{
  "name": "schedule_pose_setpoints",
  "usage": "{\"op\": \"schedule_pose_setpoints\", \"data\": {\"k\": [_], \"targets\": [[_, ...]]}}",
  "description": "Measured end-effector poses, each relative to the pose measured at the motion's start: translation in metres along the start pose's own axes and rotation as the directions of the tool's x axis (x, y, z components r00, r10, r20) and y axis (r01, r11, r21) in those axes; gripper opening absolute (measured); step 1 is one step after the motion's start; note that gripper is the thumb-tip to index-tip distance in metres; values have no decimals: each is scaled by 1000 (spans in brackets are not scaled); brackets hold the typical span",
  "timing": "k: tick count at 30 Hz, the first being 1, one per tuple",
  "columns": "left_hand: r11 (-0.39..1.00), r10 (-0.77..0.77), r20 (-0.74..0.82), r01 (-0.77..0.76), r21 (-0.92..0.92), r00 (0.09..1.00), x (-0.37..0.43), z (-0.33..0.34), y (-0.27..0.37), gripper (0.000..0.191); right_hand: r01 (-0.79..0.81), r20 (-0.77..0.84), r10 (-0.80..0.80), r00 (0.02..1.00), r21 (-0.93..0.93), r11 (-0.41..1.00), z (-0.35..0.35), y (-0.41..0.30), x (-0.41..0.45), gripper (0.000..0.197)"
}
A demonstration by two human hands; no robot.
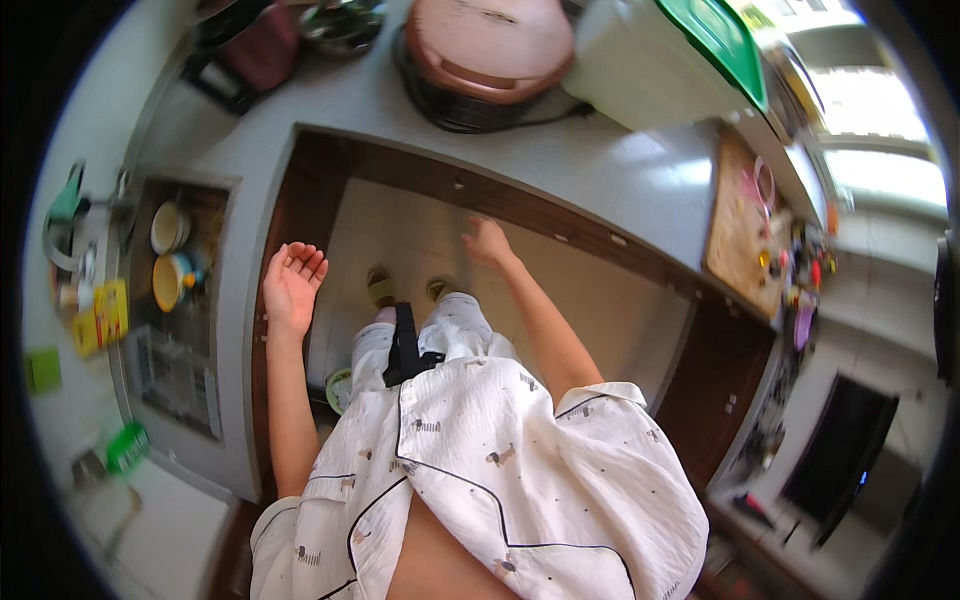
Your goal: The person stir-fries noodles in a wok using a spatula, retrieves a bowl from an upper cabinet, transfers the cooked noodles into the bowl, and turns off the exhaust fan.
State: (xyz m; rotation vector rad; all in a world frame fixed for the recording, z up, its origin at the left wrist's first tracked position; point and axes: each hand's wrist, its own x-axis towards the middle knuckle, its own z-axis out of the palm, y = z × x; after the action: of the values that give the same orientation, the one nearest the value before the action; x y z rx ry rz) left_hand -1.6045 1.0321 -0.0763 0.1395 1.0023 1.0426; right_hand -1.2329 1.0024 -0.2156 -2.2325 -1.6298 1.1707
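My left hand (295,289) is raised palm up with nothing in it, close to the edge of the grey countertop (251,195) beside the sink. Over the tiled floor hangs my right hand (486,241), its fingers loosely bent and holding nothing visible. Inside the sink basin (180,330) are pale stacked bowls (169,227), a bowl with a yellow inside (171,283) and a wire rack (171,379). Straight ahead on the counter sits a pinkish electric griddle (487,49) with its lid down and a black cord.
A pale bin with a green lid (720,45) stands right of the griddle. Farther right lies a wooden board (731,225) with small items. At left are a yellow packet (101,319) and a green bottle (127,448). Brown cabinets (712,397) border the floor.
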Motion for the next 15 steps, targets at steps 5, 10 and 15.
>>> {"op": "schedule_pose_setpoints", "data": {"k": [5, 10, 15], "targets": [[942, -242, 127, 202, 268, 962, 44, 26, -20, 23, -441, -385, 398, 833, -25, 897, -35, 112, -44, 77], [827, -356, 175, 223, 515, 918, 53, 76, -58, 22, -630, -378, 580, 722, -11, 777, -113, 171, -63, 71], [715, -343, 151, 153, 683, 927, 38, 114, -113, 20, -655, -186, 628, 755, -179, 734, -141, 229, -45, 64]]}}
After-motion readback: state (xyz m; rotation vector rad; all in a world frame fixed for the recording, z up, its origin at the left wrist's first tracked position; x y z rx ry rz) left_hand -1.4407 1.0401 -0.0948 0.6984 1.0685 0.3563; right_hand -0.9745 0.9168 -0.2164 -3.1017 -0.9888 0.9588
